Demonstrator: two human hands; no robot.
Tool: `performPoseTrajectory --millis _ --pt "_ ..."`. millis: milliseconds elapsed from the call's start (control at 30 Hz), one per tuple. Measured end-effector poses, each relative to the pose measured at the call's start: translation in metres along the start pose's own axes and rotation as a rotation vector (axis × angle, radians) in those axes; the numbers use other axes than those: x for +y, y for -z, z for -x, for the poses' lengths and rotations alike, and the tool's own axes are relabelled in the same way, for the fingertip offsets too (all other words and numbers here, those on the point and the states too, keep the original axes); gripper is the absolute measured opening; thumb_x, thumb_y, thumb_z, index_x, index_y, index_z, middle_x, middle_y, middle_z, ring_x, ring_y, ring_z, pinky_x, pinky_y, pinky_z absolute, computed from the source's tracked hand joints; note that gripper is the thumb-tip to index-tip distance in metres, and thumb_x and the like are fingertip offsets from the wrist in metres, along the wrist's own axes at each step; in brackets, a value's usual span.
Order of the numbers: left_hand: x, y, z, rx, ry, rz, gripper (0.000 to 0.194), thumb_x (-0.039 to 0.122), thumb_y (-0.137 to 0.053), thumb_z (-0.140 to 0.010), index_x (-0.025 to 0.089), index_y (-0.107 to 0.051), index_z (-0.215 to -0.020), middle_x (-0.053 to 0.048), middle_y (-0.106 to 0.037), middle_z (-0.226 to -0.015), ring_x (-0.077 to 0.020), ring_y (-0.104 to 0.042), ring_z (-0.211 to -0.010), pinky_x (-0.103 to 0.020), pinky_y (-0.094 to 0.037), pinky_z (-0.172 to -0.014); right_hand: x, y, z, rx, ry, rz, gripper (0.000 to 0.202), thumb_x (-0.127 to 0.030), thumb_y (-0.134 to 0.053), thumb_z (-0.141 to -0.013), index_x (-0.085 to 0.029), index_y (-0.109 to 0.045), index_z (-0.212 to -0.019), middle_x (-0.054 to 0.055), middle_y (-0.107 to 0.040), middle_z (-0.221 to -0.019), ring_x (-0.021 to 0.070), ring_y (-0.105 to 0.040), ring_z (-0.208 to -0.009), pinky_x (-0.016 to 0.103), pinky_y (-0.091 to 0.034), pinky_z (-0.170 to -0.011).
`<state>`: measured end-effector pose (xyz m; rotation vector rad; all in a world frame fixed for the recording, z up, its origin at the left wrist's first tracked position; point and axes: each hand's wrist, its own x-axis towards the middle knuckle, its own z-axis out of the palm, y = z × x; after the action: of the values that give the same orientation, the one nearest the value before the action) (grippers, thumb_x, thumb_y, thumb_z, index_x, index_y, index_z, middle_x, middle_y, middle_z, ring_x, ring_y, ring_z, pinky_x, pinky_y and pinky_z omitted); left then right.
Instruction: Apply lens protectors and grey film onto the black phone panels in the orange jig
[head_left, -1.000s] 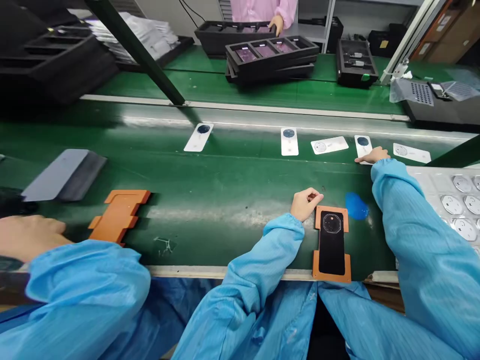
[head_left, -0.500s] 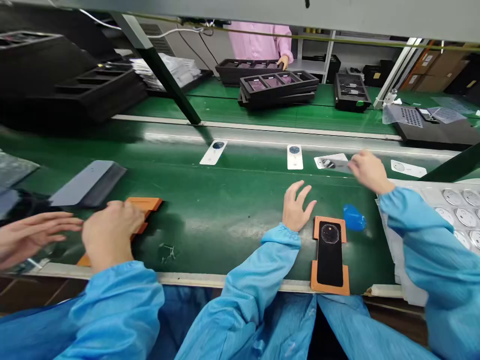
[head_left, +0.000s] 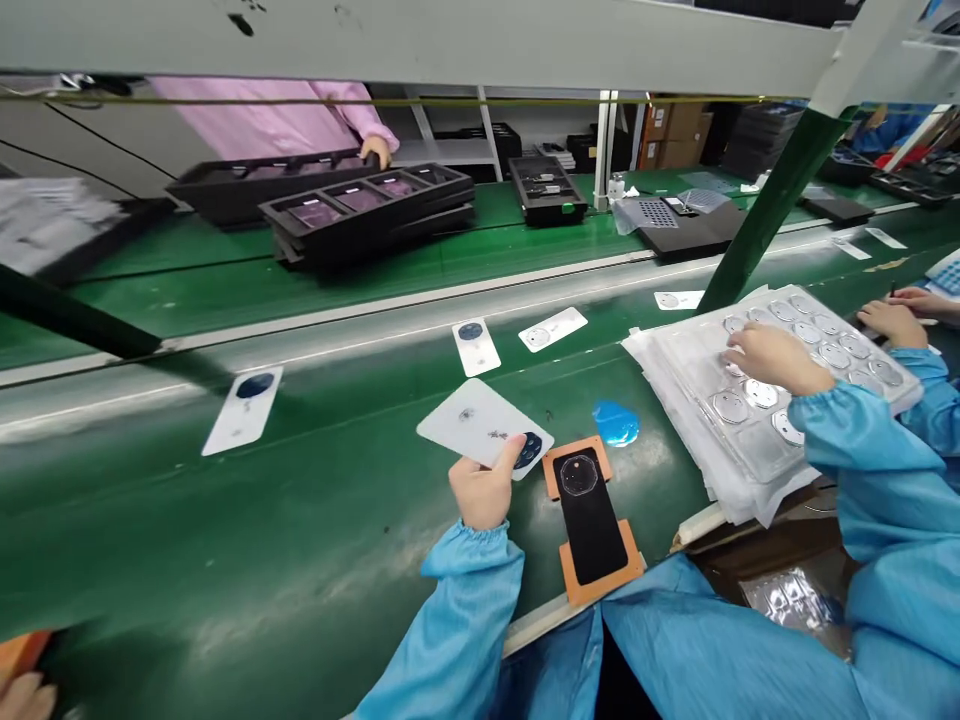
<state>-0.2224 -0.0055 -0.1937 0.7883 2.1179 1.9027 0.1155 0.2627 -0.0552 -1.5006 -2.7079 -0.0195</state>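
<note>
My left hand [head_left: 484,490] pinches a white phone-shaped panel [head_left: 466,425] with a dark round camera print, thumb on top, above the green surface. Just right of it, a black phone back [head_left: 592,520] lies in an orange holder [head_left: 604,585] at the near edge. My right hand [head_left: 776,357] is over a clear tray [head_left: 761,440] of round ring-shaped parts; its fingers are bent down at the tray's upper left, and whatever they grip is too small to make out. A blue film piece [head_left: 616,424] lies between holder and tray.
White panels [head_left: 244,410] lie spread along the green belt [head_left: 337,540]. A green post [head_left: 776,210] stands behind the tray. Black trays [head_left: 375,205] and a person in pink [head_left: 262,120] are across. Other people's hands [head_left: 896,322] show at far right and lower left.
The view has swung right. My left hand, open before, now holds a white panel. My right hand has left the panel it was holding and moved to the tray of round parts.
</note>
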Motion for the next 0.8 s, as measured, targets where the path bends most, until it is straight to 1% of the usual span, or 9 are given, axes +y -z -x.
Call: performPoseTrajectory --millis 67,133,233,367,433,500,600,700,800 --pt "0.0 0.0 -0.001 0.064 0.107 0.084 0.032 0.04 -0.092 -0.062 0.016 -0.081 -0.081 -0.008 -0.082 -0.088 -0.031 -0.078 -0.087 -0.036 -0.064 -0.069 0.034 -0.008 -0.007 -0.055 -0.038 -0.026 0.006 -0.025 -0.075 -0.083 -0.02 -0.072 -0.084 0.011 -0.069 -0.086 0.0264 -0.064 -0.077 0.041 -0.051 -0.073" --pt "-0.003 -0.001 -0.002 0.084 0.156 0.153 0.035 0.038 -0.094 -0.059 0.016 -0.081 -0.084 -0.008 -0.082 -0.092 -0.0309 -0.078 -0.09 -0.036 -0.065 -0.072 0.051 -0.016 -0.009 -0.081 -0.036 -0.06 0.019 -0.029 -0.082 -0.076 -0.022 -0.074 -0.092 0.007 -0.069 -0.087 0.0252 -0.065 -0.077 0.04 -0.052 -0.073" --pt "-0.008 -0.005 -0.003 0.08 0.208 0.238 0.038 0.036 -0.095 -0.059 0.014 -0.08 -0.086 -0.008 -0.081 -0.092 -0.03 -0.078 -0.091 -0.037 -0.066 -0.078 0.06 -0.025 -0.012 -0.056 -0.058 -0.11 0.031 -0.037 -0.085 -0.071 -0.025 -0.069 -0.094 0.007 -0.068 -0.093 0.0266 -0.066 -0.083 0.041 -0.053 -0.076" --pt "-0.012 -0.009 -0.007 0.151 0.293 0.381 0.042 0.04 -0.093 -0.066 0.012 -0.08 -0.096 -0.01 -0.081 -0.103 -0.0278 -0.077 -0.104 -0.036 -0.064 -0.092 0.053 -0.018 -0.005 -0.016 -0.151 -0.169 0.043 -0.058 -0.08 -0.074 -0.027 -0.054 -0.089 0.004 -0.061 -0.071 0.0263 -0.061 -0.067 0.044 -0.049 -0.071" --pt "-0.013 -0.012 -0.009 0.187 0.31 0.461 0.043 0.042 -0.09 -0.071 0.012 -0.079 -0.1 -0.011 -0.08 -0.111 -0.0267 -0.075 -0.113 -0.034 -0.061 -0.099 0.032 -0.009 0.013 0.052 -0.097 -0.163 0.041 -0.068 -0.062 -0.086 -0.029 -0.055 -0.099 0.005 -0.061 -0.068 0.0283 -0.059 -0.063 0.048 -0.047 -0.071" --pt "-0.014 -0.014 -0.011 0.188 0.308 0.541 0.044 0.044 -0.09 -0.073 0.012 -0.078 -0.102 -0.012 -0.079 -0.115 -0.0258 -0.073 -0.118 -0.032 -0.059 -0.102 -0.004 -0.002 0.039 0.174 0.052 -0.182 0.039 -0.067 -0.045 -0.096 -0.034 -0.059 -0.111 0.008 -0.068 -0.078 0.0323 -0.062 -0.068 0.052 -0.047 -0.07" --pt "-0.019 -0.018 -0.013 0.148 0.354 0.638 0.051 0.045 -0.094 -0.068 0.013 -0.077 -0.104 -0.011 -0.078 -0.118 -0.0237 -0.074 -0.112 -0.029 -0.061 -0.095 -0.073 -0.01 0.08 0.187 0.351 -0.373 0.031 -0.058 -0.048 -0.101 -0.038 -0.066 -0.117 0.006 -0.077 -0.096 0.0287 -0.07 -0.072 0.048 -0.054 -0.064" --pt "-0.024 -0.019 -0.014 0.077 0.394 0.627 0.053 0.05 -0.095 -0.067 0.013 -0.076 -0.101 -0.009 -0.079 -0.106 -0.0185 -0.075 -0.089 -0.024 -0.06 -0.072 -0.139 -0.048 0.106 0.152 0.633 -0.514 0.02 -0.039 -0.056 -0.103 -0.036 -0.073 -0.114 0.001 -0.08 -0.102 0.0239 -0.077 -0.084 0.04 -0.061 -0.072" --pt "-0.023 -0.016 -0.013 0.012 0.381 0.573 0.053 0.055 -0.094 -0.067 0.012 -0.075 -0.092 -0.005 -0.075 -0.083 -0.012 -0.067 -0.063 -0.02 -0.045 -0.048 -0.184 -0.098 0.11 0.235 0.703 -0.478 0.028 -0.02 -0.051 -0.105 -0.03 -0.076 -0.114 0.003 -0.081 -0.107 0.0226 -0.078 -0.097 0.038 -0.062 -0.084"
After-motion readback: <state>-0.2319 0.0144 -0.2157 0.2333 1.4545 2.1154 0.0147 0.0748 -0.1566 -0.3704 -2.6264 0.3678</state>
